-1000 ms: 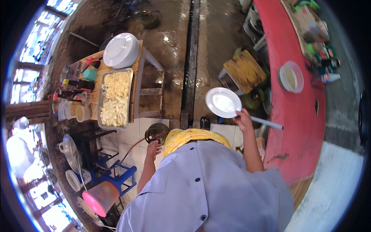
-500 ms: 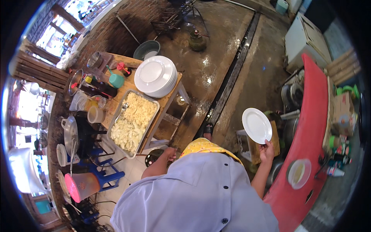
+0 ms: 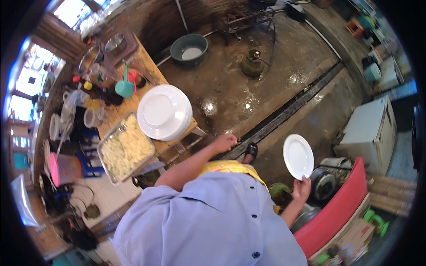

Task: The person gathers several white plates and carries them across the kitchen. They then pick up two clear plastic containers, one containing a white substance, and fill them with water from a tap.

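Observation:
My right hand [image 3: 301, 189] pinches the lower rim of a white oval plate [image 3: 298, 155], which is held tilted up at the right with nothing on it. My left hand [image 3: 225, 142] hangs in front of my body, fingers curled in, and I see nothing in it. Left of that hand, a stack of white plates [image 3: 160, 111] stands on the corner of a wooden table [image 3: 144, 66]. Beside the stack lies a metal tray [image 3: 107, 166] filled with pale yellow and whitish chopped food.
A teal dipper [image 3: 124, 88], bottles and bowls crowd the table's far end. Beyond are a grey-green basin [image 3: 179, 52] and a green gas cylinder [image 3: 252, 66] on the wet floor. A dark drain channel [image 3: 293, 108] crosses it. A red surface [image 3: 335, 204] and a white cabinet [image 3: 361, 133] stand at the right.
My view has turned to the right, away from the red surface's bowl. My left arm has swung forward from my side. The plate stays in my right hand.

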Available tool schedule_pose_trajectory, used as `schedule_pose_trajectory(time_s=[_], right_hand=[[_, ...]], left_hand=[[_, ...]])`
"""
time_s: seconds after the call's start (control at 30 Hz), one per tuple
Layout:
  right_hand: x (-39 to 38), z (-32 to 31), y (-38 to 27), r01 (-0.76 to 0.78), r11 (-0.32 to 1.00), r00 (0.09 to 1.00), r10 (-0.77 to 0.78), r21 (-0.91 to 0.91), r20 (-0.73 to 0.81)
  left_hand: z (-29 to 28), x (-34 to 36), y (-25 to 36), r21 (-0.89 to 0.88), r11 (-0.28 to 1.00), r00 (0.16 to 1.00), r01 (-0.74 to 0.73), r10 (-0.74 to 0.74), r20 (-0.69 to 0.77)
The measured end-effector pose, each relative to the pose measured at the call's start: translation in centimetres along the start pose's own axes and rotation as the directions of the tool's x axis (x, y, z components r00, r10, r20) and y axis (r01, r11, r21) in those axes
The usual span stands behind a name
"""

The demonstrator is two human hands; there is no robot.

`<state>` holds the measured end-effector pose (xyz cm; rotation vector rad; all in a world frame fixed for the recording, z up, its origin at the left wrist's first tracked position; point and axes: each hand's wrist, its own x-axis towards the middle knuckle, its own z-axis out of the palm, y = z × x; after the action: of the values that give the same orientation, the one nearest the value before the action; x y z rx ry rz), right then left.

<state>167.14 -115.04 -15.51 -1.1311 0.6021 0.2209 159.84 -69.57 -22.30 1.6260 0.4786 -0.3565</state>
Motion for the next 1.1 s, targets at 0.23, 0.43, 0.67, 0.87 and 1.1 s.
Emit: schedule_pose_trajectory(time_s=[0.23,0.43,0.67,0.87,1.1], right_hand=[[16.7,16.4,-8.7,-0.078,0.953,0.920,0.182,-0.293,0.347],[24.9,34.2,-11.0,-0.050,0.890,0.762,0.327,-0.453,0.558],[26.9,53.4,-7.0,-0.066,0.863,0.580,0.442,-0.501,0.685],[28.9,66.4,-4.4,-0.095,0.836,0.537,0.500,-0.540,0.680],[35.3,78.3,-3.3,-0.071,0.785,0.528,0.553,-0.615,0.644]], left_hand=[[-1.2,3.4,10.0,-0.194,0.981,0.931,0.015,-0.085,-0.355],[-3.8,5.3,15.0,-0.570,0.817,0.844,-0.082,-0.247,-0.476],[-13.4,11.1,17.8,-0.723,0.607,0.771,-0.329,-0.270,-0.577],[-25.2,15.3,17.0,-0.712,0.485,0.631,-0.508,-0.354,-0.690],[-37.4,15.8,11.5,-0.082,0.953,-0.421,0.293,0.051,-0.905]])
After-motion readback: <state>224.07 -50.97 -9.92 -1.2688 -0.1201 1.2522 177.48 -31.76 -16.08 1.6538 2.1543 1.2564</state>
